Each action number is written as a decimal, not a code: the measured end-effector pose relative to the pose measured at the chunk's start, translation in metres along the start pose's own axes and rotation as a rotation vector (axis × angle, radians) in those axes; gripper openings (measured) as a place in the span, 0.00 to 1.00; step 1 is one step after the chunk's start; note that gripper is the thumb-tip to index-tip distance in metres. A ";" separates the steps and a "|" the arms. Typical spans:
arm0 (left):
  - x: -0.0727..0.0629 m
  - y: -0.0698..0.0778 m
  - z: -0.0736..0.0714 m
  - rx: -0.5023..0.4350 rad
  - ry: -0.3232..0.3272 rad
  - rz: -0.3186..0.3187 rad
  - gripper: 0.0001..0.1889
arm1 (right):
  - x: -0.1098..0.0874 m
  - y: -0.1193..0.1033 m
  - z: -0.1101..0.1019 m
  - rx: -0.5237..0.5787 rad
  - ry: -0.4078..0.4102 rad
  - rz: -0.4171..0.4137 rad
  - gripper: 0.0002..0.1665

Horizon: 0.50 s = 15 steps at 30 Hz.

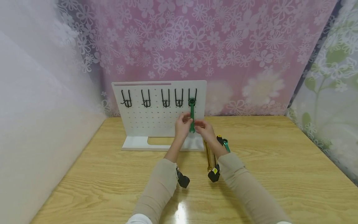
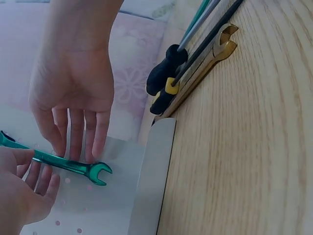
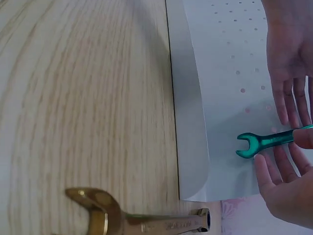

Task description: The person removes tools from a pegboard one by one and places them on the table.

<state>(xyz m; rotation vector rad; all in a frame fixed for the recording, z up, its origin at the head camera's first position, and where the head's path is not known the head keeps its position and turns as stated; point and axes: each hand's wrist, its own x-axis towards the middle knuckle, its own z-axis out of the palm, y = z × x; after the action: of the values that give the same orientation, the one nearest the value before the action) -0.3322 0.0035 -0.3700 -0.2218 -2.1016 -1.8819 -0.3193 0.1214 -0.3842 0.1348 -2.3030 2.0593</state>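
Observation:
A green combination wrench (image 1: pixel 192 113) hangs upright at the rightmost black hook of a white pegboard (image 1: pixel 151 118), ring end up and open end down. With thumb in front and fingers behind, my left hand (image 1: pixel 183 126) pinches its shank; the left wrist view shows this hand (image 2: pixel 24 196) at the lower left. From the other side my right hand (image 1: pixel 206 131) reaches in with extended fingers close to the shank. In the right wrist view the wrench's open jaw (image 3: pixel 250 145) lies just above the right hand's fingers (image 3: pixel 281 166).
Several black double-prong hooks (image 1: pixel 166 101) line the board's upper part. Beside its right end lie a gold wrench (image 2: pixel 200 66), two black-handled screwdrivers (image 2: pixel 166 68) and another green wrench (image 1: pixel 225 143). A floral curtain (image 1: pixel 195 46) hangs behind the wooden table (image 1: pixel 279 155).

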 end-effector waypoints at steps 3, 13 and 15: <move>-0.001 0.000 0.000 0.004 0.012 0.005 0.12 | 0.000 0.001 0.002 -0.044 0.001 -0.010 0.19; -0.003 0.003 -0.002 -0.122 -0.016 -0.060 0.13 | -0.009 -0.002 0.002 -0.116 -0.006 -0.065 0.16; -0.004 0.003 -0.002 -0.151 -0.019 -0.065 0.13 | -0.011 -0.002 0.001 -0.119 -0.003 -0.073 0.15</move>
<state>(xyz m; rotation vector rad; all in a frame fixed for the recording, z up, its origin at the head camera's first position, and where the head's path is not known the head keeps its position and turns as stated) -0.3275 0.0027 -0.3678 -0.2085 -2.0027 -2.0875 -0.3079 0.1202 -0.3833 0.2132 -2.3775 1.8838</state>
